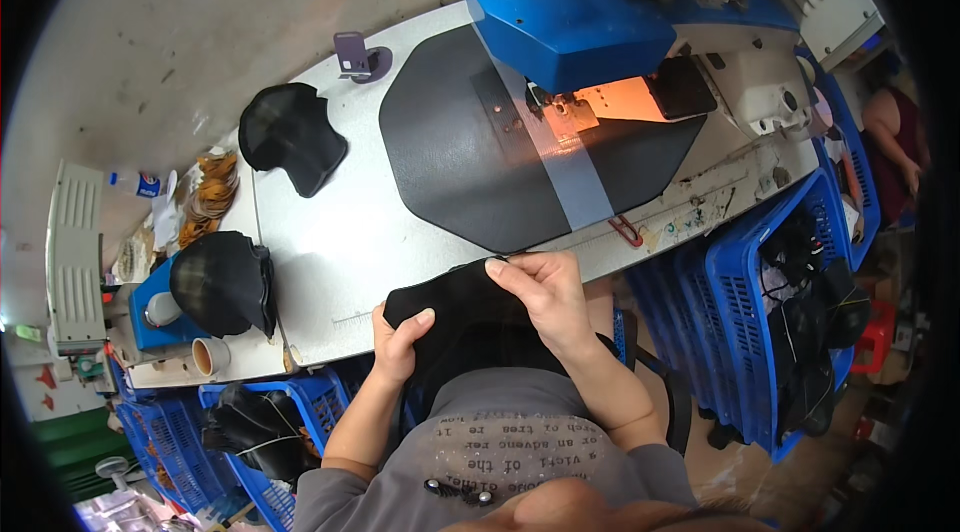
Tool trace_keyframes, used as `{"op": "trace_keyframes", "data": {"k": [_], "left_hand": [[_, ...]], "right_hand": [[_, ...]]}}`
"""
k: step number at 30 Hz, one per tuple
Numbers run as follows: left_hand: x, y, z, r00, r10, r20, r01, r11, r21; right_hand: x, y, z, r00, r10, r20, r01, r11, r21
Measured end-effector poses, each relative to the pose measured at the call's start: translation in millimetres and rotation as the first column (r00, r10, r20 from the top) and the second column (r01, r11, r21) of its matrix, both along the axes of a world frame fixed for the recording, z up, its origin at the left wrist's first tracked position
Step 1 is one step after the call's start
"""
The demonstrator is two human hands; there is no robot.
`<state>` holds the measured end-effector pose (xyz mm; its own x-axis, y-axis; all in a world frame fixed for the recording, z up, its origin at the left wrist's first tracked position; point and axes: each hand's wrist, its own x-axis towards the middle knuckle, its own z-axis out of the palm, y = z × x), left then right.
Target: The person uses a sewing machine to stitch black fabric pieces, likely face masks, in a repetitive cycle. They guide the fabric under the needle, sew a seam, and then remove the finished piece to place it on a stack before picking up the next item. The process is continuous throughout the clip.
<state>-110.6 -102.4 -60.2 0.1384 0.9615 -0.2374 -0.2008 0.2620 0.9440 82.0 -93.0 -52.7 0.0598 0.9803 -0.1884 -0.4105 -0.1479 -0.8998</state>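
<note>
A black, flat piece of shoe-upper material (455, 294) is stretched between my hands just off the front edge of the table. My left hand (402, 337) pinches its left end, thumb on top. My right hand (543, 297) grips the other end, with the thumb pressed on the upper edge. Beyond them stands a blue-headed sewing machine (565, 22), its lamp lighting the needle area orange. A black octagonal mat (450, 162) covers the table around the needle. The underside of the held piece is hidden.
Black cut pieces (290, 137) lie at the table's far left; a stack of similar pieces (222, 284) sits nearer. A phone (685, 89) rests by the machine. Red-handled snips (627, 231) lie at the front edge. Blue crates (735, 302) flank me. A person (893, 137) is at far right.
</note>
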Motion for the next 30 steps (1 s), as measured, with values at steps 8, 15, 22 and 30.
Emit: {"op": "trace_keyframes", "data": {"k": [8,15,22,30], "left_hand": [[1.8,1.2,6.1,0.998,-0.065,0.017,0.065,0.998,0.004],[-13.3,8.0,27.9,0.915,-0.309,-0.258,0.369,0.9,0.233],[-69.4,3.4,61.2,0.886,0.398,-0.239,-0.066,0.617,0.784],[-183.9,13.5,36.6,0.041,0.376,-0.926,0.047,0.925,0.378]], "right_hand": [[4.7,-0.7,-1.7,1.0,-0.003,0.023,0.004,1.0,-0.009],[-1.9,-13.9,24.3,0.982,0.068,0.176,-0.1,0.978,0.182],[10.1,0.5,54.1,0.806,-0.225,0.548,-0.222,0.743,0.632],[34.8,35.6,37.7,0.44,-0.568,0.696,-0.222,0.682,0.697]]}}
